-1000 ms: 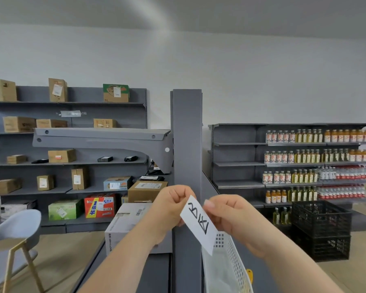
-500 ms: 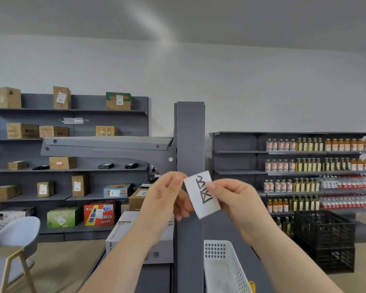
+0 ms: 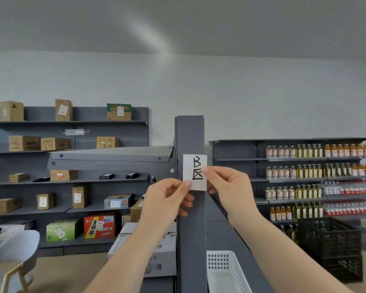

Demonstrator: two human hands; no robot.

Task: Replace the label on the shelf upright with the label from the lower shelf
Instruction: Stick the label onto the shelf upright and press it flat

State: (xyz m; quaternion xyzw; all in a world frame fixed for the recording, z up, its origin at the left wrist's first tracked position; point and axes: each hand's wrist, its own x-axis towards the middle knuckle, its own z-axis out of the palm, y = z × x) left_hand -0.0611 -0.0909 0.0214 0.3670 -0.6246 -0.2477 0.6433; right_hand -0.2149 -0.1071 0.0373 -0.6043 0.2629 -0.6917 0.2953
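A white paper label [image 3: 193,170] with black hand-drawn characters lies upright against the front face of the grey shelf upright [image 3: 191,229]. My left hand [image 3: 167,199] pinches its lower left corner between thumb and finger. My right hand [image 3: 230,187] pinches its right edge at about mid height. Whether the label is stuck to the upright cannot be told. No other label shows on the upright.
A grey shelf bracket [image 3: 110,157] juts left from the upright. A white perforated basket [image 3: 226,271] sits low right of the post, a white carton [image 3: 156,256] low left. Black crates [image 3: 330,246] stand right; box shelves [image 3: 72,180] and bottle shelves [image 3: 317,172] lie behind. A chair [image 3: 11,256] is bottom left.
Both hands have lifted the label from waist height, turned it from tilted to upright, and brought it onto the face of the upright. The camera has tilted upward.
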